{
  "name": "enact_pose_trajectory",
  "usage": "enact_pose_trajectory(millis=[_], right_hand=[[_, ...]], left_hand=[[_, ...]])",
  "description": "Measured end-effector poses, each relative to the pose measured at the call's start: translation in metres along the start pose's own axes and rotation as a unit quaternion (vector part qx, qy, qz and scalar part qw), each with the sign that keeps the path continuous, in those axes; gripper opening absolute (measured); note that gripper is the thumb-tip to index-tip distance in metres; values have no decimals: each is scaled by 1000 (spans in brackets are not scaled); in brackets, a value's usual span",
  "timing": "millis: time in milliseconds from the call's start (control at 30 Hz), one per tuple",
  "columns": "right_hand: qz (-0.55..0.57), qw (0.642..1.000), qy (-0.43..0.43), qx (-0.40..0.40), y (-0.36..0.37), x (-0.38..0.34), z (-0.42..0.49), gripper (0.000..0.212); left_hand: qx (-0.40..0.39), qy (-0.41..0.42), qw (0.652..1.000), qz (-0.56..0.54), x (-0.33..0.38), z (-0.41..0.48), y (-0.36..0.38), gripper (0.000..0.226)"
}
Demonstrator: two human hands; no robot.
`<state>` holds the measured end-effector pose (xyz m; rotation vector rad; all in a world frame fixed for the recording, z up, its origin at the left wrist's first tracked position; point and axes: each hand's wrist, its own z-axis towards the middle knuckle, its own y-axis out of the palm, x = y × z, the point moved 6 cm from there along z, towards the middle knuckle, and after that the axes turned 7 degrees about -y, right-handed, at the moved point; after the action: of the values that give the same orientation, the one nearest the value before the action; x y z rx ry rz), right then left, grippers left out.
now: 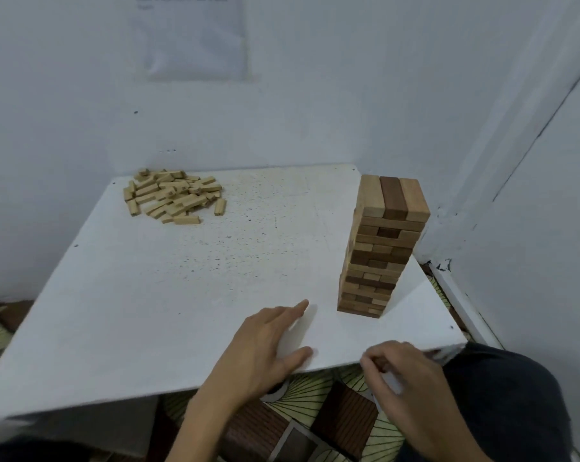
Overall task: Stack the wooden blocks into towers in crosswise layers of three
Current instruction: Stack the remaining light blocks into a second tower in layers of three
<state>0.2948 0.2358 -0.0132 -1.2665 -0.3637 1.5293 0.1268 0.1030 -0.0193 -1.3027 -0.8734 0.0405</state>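
A tall tower of light and dark wooden blocks stands on the right side of the white table, its top layer three blocks side by side. A loose pile of small pale blocks lies at the far left corner. My left hand rests near the front edge with fingers straight and spread, holding nothing, left of the tower's base. My right hand hovers at the front edge below the tower, blurred, fingers curled inward. A dark spot shows between them, and whether it is a block is unclear.
White walls close in behind the table and on the right, close to the tower. Below the front edge lie a patterned floor mat and my dark-clothed knee.
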Motion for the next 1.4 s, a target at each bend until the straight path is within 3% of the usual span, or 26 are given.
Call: enact_pose_trajectory(millis=[267,600,833,933,1067,1400], right_hand=[[114,990,-25,-75,62,-72,68,11],[68,995,-44,-61,143,-104,239,36],[-103,981,-52,-159,196,-98,311,54],[-149,969,-61,-188,214,-92,324,56],[-187,966,-80,-163,231,-85,333,51],[-143,979,-98,-110,236,-85,335,33]], left_hand=[[91,-88,987,-102,-61,-41,-45,51],[255,-172,951,22,-157,39,-144,32],[223,-171,946,162,-196,109,-151,41],[237,-151,944,171,-206,124,-143,33],[280,-142,938,148,-219,129,-140,19],[303,-133,935,127,-222,110,-145,9]])
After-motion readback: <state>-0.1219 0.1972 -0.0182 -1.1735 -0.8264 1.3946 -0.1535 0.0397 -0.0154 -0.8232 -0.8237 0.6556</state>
